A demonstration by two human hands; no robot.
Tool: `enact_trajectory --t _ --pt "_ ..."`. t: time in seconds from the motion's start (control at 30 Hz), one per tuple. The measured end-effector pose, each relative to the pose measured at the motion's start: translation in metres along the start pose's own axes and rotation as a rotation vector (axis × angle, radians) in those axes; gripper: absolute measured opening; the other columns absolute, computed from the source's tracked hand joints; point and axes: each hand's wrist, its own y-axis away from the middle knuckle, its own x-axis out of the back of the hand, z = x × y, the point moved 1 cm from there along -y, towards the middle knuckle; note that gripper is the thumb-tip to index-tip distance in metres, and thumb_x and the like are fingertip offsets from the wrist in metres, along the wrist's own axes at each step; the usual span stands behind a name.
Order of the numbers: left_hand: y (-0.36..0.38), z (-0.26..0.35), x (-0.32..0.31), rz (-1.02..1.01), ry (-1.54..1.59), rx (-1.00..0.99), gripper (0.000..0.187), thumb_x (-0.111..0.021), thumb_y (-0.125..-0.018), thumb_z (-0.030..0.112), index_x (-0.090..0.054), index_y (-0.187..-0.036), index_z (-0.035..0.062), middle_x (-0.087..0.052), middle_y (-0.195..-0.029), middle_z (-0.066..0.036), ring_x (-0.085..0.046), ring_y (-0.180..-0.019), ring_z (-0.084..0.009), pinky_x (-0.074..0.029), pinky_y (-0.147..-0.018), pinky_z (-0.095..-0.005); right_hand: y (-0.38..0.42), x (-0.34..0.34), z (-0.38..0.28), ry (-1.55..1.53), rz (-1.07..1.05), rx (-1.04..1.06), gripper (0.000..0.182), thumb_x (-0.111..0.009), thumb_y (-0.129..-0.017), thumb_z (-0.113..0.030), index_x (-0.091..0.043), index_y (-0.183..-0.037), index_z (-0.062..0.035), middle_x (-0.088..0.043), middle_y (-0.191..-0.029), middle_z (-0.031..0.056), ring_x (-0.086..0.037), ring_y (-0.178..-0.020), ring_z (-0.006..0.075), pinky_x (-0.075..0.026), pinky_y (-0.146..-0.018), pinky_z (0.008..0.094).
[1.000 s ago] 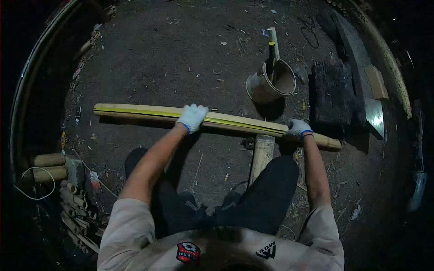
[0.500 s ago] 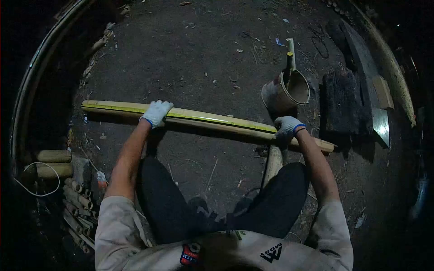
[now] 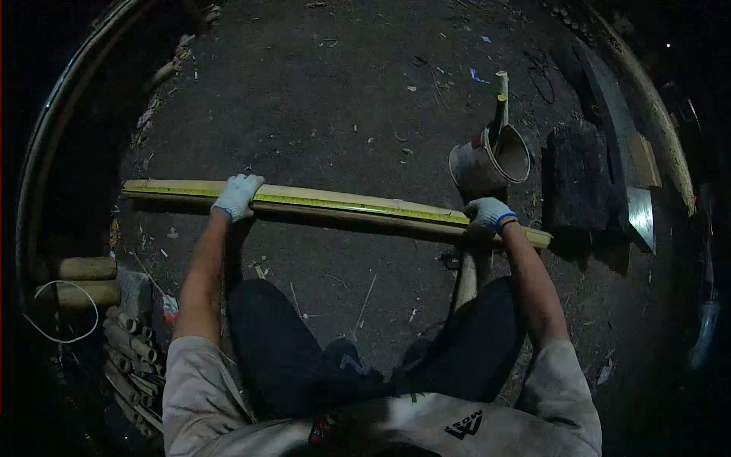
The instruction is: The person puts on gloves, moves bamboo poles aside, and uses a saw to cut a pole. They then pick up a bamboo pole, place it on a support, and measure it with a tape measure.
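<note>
A split bamboo pole (image 3: 320,192) lies crosswise in front of my knees, slightly lower at its right end. Along it runs a yellow measuring tape (image 3: 365,207), its right end hidden by my right hand. My left hand (image 3: 239,196), in a white glove, is closed over the pole and tape left of the middle. Near the right end, my gloved right hand (image 3: 487,215) is closed round the tape and pole; whatever is under its palm is hidden. Beneath that hand, a thick round bamboo piece (image 3: 467,282) reaches back toward my right leg.
Beyond my right hand stands a bucket (image 3: 476,167) with sticks in it. A dark wooden block (image 3: 577,175) and a metal blade (image 3: 642,217) with a wooden piece (image 3: 646,160) lie to the right. Cut bamboo pieces (image 3: 129,343) and a white cord (image 3: 95,327) are at lower left.
The pole and tape have shifted a little left over the ground. My left hand has gone left with them, while my right hand stays about where it was. The view has tilted slightly.
</note>
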Motion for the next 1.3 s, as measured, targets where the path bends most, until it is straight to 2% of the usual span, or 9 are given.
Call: enact_trajectory --t 0.07,0.2,0.47,0.53,0.57,1.0,1.07,1.13,1.3 --pt "0.001 0.003 0.002 0.004 -0.04 -0.005 0.077 -0.085 -0.062 0.012 -0.049 -0.131 0.0097 -0.056 -0.123 -0.012 -0.052 -0.116 -0.0332 -0.041 -0.101 -0.0437 -0.002 -0.002 0.012 -0.031 0.012 0.008 0.053 -0.083 -0.068 -0.029 -0.068 -0.115 -0.0098 -0.071 -0.105 0.0144 -0.068 -0.094 0.0282 -0.055 -0.077 0.0399" --pt "-0.001 0.0 -0.004 0.017 -0.064 0.002 0.079 -0.086 -0.062 0.011 -0.049 -0.131 0.0101 -0.056 -0.123 -0.012 -0.052 -0.115 -0.0325 -0.041 -0.1 -0.0441 0.008 -0.005 0.029 -0.036 -0.062 -0.058 0.051 -0.078 -0.074 -0.034 -0.065 -0.117 -0.0107 -0.067 -0.116 0.0153 -0.062 -0.108 0.0338 -0.049 -0.091 0.0427" --pt "-0.002 -0.001 -0.005 0.064 -0.068 -0.053 0.078 -0.086 -0.06 0.013 -0.05 -0.129 0.0095 -0.056 -0.122 -0.012 -0.052 -0.115 -0.0335 -0.041 -0.1 -0.0451 0.014 -0.016 0.06 -0.048 -0.024 0.023 0.041 -0.069 -0.084 -0.041 -0.064 -0.108 -0.0084 -0.068 -0.104 0.0144 -0.063 -0.098 0.0303 -0.048 -0.084 0.04" --pt "-0.003 -0.004 -0.01 0.049 -0.058 -0.019 0.08 -0.086 -0.059 0.012 -0.049 -0.13 0.0093 -0.056 -0.123 -0.012 -0.052 -0.117 -0.0338 -0.04 -0.101 -0.0451 0.019 -0.01 0.061 -0.048 -0.1 -0.016 0.046 -0.067 -0.084 -0.043 -0.063 -0.114 -0.0078 -0.065 -0.115 0.0174 -0.061 -0.108 0.0353 -0.048 -0.09 0.0425" --pt "-0.004 -0.001 -0.007 0.046 -0.06 -0.027 0.08 -0.086 -0.059 0.012 -0.049 -0.13 0.0093 -0.056 -0.123 -0.012 -0.052 -0.117 -0.0338 -0.04 -0.101 -0.0451 0.018 -0.01 0.062 -0.028 -0.052 -0.007 0.041 -0.066 -0.085 -0.041 -0.066 -0.108 -0.0081 -0.067 -0.108 0.0171 -0.063 -0.103 0.0345 -0.049 -0.088 0.0426" --pt "-0.01 -0.006 -0.01 -0.029 -0.066 0.019 0.086 -0.087 -0.057 0.012 -0.048 -0.134 0.0119 -0.054 -0.129 -0.011 -0.05 -0.12 -0.0326 -0.039 -0.104 -0.0443 0.037 0.0 0.073 -0.179 -0.075 -0.142 0.031 -0.067 -0.083 -0.037 -0.074 -0.095 -0.009 -0.071 -0.087 0.0111 -0.064 -0.079 0.0216 -0.049 -0.077 0.0362" --pt "-0.012 -0.004 -0.009 -0.032 -0.076 0.025 0.086 -0.087 -0.057 0.013 -0.048 -0.134 0.012 -0.054 -0.13 -0.011 -0.051 -0.12 -0.0325 -0.039 -0.104 -0.0443 0.036 -0.003 0.077 -0.18 -0.063 -0.164 0.032 -0.068 -0.082 -0.038 -0.075 -0.095 -0.01 -0.072 -0.087 0.0115 -0.066 -0.078 0.0214 -0.05 -0.076 0.0358" --pt "-0.012 -0.001 -0.004 -0.049 -0.082 0.04 0.086 -0.086 -0.058 0.013 -0.048 -0.135 0.0124 -0.055 -0.13 -0.011 -0.051 -0.12 -0.0324 -0.039 -0.105 -0.0442 0.038 -0.002 0.078 -0.216 -0.077 -0.202 0.033 -0.067 -0.079 -0.037 -0.076 -0.099 -0.0124 -0.073 -0.096 0.012 -0.068 -0.089 0.0285 -0.051 -0.082 0.0401" --pt "-0.012 0.002 -0.003 -0.064 -0.089 0.054 0.086 -0.086 -0.059 0.012 -0.048 -0.135 0.012 -0.055 -0.129 -0.01 -0.052 -0.12 -0.0319 -0.039 -0.105 -0.0441 0.036 0.004 0.072 -0.164 -0.113 -0.245 0.041 -0.07 -0.075 -0.042 -0.075 -0.102 -0.0105 -0.073 -0.1 0.0135 -0.069 -0.092 0.0294 -0.052 -0.083 0.0406"
